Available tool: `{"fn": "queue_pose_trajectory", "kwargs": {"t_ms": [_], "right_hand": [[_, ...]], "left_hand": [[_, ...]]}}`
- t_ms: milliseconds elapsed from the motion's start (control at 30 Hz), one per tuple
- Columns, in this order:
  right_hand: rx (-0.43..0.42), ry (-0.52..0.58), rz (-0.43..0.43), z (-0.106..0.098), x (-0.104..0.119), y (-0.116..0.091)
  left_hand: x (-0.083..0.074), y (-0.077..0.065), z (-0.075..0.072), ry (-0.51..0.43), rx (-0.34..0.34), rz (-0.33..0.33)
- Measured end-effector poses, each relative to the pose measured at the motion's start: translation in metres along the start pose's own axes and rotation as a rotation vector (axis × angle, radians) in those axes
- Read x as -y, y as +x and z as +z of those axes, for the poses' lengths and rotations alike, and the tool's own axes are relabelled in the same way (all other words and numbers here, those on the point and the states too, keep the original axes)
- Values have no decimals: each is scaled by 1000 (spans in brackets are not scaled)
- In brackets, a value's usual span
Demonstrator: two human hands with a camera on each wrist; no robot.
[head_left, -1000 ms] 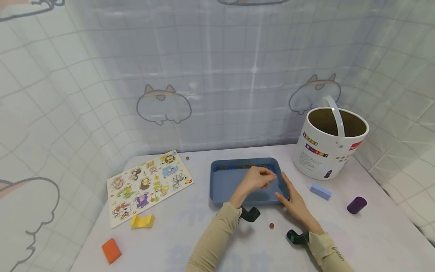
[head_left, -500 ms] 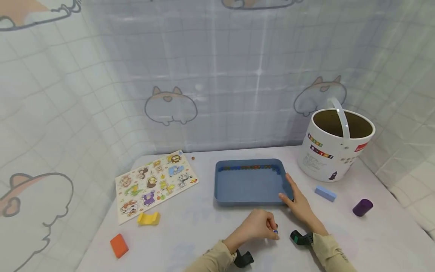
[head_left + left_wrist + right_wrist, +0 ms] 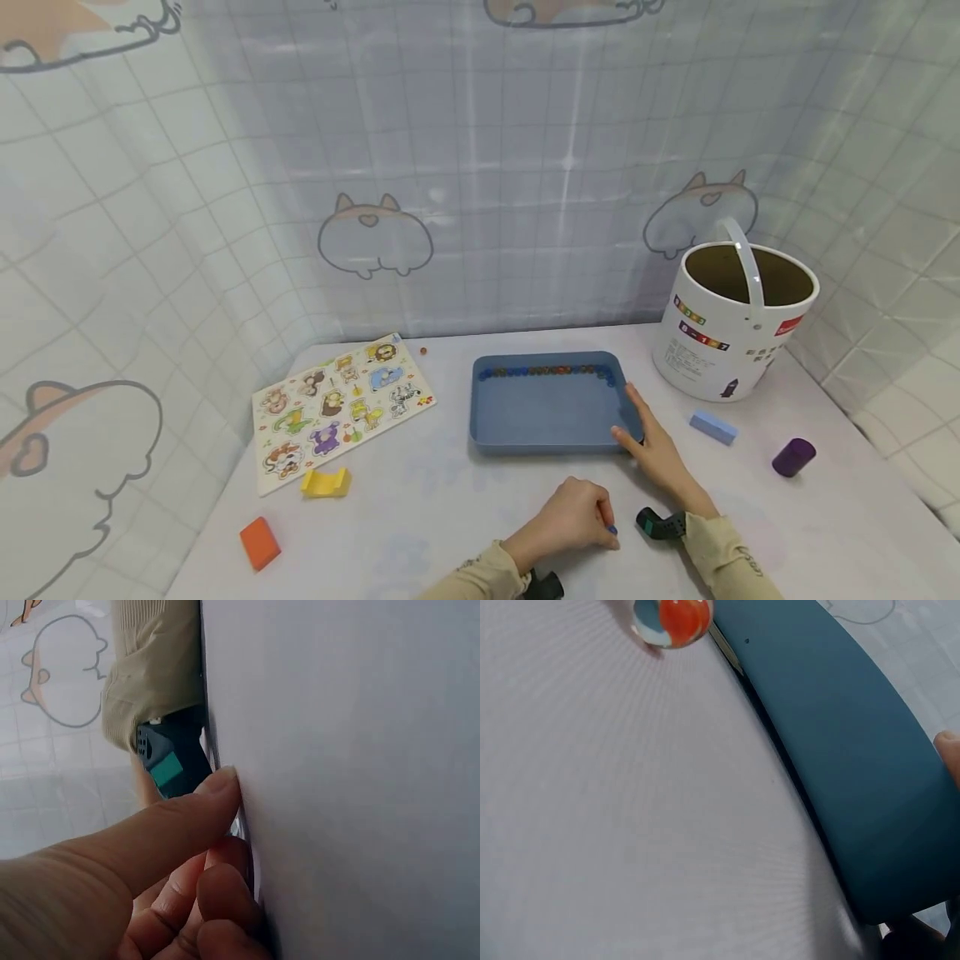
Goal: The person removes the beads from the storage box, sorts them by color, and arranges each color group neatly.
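Note:
My left hand [image 3: 573,518] is low over the table in front of the tray, pinching a small blue marble [image 3: 612,529] between thumb and fingers. In the left wrist view the fingers hide most of it. My right hand [image 3: 662,457] rests against the right end of the blue-grey tray [image 3: 555,448], its fingers extended along the side and the thumb at the front corner. Several marbles [image 3: 558,369] line the tray's back wall, a few at its right end. The right wrist view shows a clear marble [image 3: 676,621] with orange swirls, cut off by the top edge.
Left lies an animal puzzle board [image 3: 341,408], with a yellow block [image 3: 326,483] and an orange block [image 3: 260,543] before it. A loose marble [image 3: 423,351] sits behind. Right stand a white bucket [image 3: 731,325], a light-blue block [image 3: 713,427] and a purple cylinder [image 3: 793,457].
My left hand has come from over the tray down to the table in front. The marble lying there a second ago is out of sight in the head view. My right hand stays at the tray.

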State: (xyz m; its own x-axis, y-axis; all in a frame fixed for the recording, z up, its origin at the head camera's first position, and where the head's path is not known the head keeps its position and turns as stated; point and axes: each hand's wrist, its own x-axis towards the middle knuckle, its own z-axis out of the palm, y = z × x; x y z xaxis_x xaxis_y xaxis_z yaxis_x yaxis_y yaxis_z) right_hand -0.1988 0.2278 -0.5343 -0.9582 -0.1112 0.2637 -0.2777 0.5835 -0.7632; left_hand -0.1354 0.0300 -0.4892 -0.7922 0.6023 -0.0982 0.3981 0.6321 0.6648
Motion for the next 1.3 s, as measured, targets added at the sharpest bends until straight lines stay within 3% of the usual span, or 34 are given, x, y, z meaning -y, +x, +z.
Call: {"fn": "queue_pose_trajectory", "kwargs": {"t_ms": [133, 400, 500, 600, 700, 800, 867, 1067, 1300], "right_hand": [[-1, -3, 2, -1, 1, 0], [-5, 1, 3, -1, 0, 0], [-4, 11, 0, 0, 1, 0], [6, 18, 5, 1, 1, 0], [15, 16, 19, 1, 1, 0], [18, 9, 32, 0, 1, 0], [16, 5, 35, -1, 1, 0], [5, 19, 16, 0, 2, 1], [-10, 22, 0, 1, 1, 1]], "left_hand": [[2, 2, -2, -53, -1, -20], [2, 3, -5, -44, 3, -17], [1, 3, -15, -95, 22, -34], [2, 10, -37, -185, -3, -57], [4, 30, -66, -331, -79, -83], [10, 62, -88, -484, -148, -135], [14, 85, -96, -581, -150, -180], [23, 135, -91, -754, -90, -347], [21, 159, -73, -859, -209, -479]]}}
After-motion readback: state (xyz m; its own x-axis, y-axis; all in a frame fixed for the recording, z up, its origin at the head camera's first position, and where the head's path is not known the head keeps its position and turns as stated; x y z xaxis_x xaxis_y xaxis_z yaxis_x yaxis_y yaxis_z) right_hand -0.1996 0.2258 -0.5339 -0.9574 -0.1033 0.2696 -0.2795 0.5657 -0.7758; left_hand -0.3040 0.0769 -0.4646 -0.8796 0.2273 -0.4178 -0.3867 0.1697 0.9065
